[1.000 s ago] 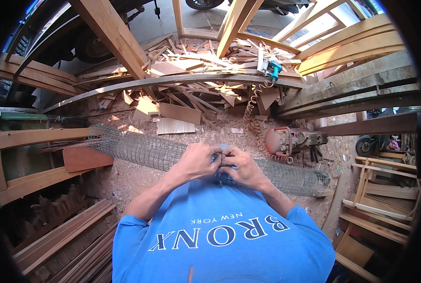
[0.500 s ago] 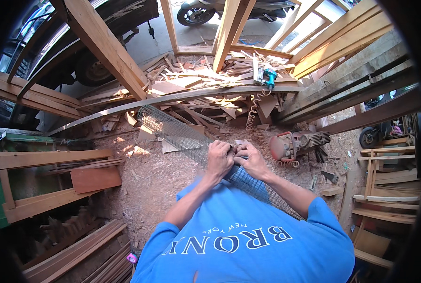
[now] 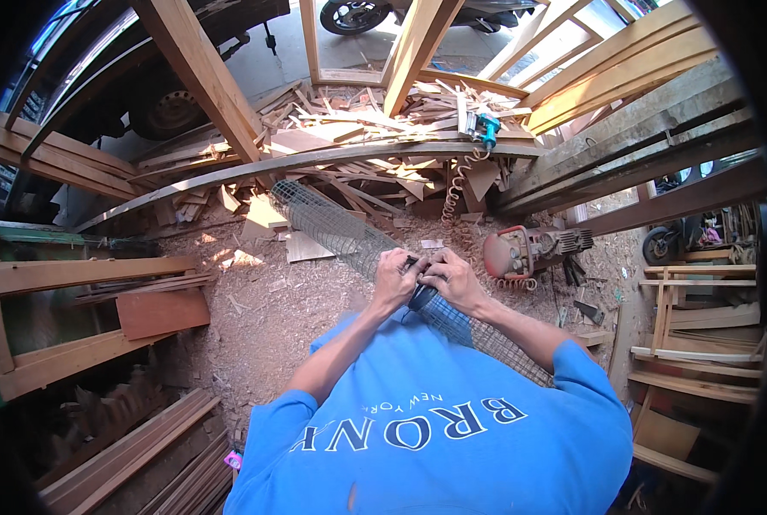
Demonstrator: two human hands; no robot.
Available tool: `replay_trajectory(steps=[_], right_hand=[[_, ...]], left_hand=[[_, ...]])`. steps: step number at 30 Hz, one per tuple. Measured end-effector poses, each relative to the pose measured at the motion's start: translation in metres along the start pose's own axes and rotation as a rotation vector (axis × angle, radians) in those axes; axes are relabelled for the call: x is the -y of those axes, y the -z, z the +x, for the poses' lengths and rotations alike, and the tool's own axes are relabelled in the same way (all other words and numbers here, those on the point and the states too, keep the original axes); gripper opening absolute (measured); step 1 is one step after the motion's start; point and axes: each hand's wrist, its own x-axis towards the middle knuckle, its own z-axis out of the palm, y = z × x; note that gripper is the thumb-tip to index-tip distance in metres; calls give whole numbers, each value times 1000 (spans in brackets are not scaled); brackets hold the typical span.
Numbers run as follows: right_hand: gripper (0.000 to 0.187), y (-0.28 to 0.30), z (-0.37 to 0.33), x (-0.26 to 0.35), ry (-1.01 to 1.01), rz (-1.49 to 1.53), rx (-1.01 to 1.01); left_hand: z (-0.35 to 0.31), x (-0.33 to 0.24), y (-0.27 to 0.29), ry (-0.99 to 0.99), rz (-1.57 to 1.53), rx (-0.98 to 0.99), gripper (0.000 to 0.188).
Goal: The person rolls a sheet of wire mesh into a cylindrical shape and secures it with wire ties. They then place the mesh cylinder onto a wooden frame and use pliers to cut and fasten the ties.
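A long roll of grey wire mesh (image 3: 332,225) lies slantwise before my chest, its far end toward the upper left. A narrow black band (image 3: 420,297) wraps across the mesh just under my hands. My left hand (image 3: 395,280) is closed, its fingers pinching a dark end of the band at the top of the roll. Close beside it, my right hand (image 3: 454,281) is closed as well, thumb and fingers pinched at the same dark band. The fingers partly hide the band's ends, and my blue shirt hides part of the roll.
Sawdust covers the ground. A red air compressor (image 3: 505,255) stands to the right, and a teal air tool (image 3: 488,130) with a coiled hose rests on a curved plank (image 3: 357,153). Behind lies a pile of wood scraps (image 3: 340,129). Stacked boards (image 3: 134,446) are at the left.
My hands stay together at the band, with fingers slightly shifted. The band shows more plainly below them now. The whole view has shifted a little.
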Motion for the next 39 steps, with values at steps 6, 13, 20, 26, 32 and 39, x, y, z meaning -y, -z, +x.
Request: replay_trajectory(steps=[6, 13, 20, 26, 32, 39], right_hand=[[11, -10, -13, 1, 56, 30, -160], [11, -3, -8, -9, 14, 223, -137], [9, 11, 23, -13, 339, -97, -50], [15, 13, 46, -10, 399, 46, -23], [15, 2, 49, 4, -109, 429, 72], [31, 0, 56, 10, -188, 210, 99]], left_hand=[[-2, -5, 5, -142, -49, -6, 9], [-5, -6, -1, -254, -54, -44, 7], [-7, -15, 5, -299, 60, -179, 13], [3, -20, 16, -401, 133, -234, 13], [1, -18, 20, -325, 284, -290, 5], [-15, -20, 18, -167, 296, -309, 16]])
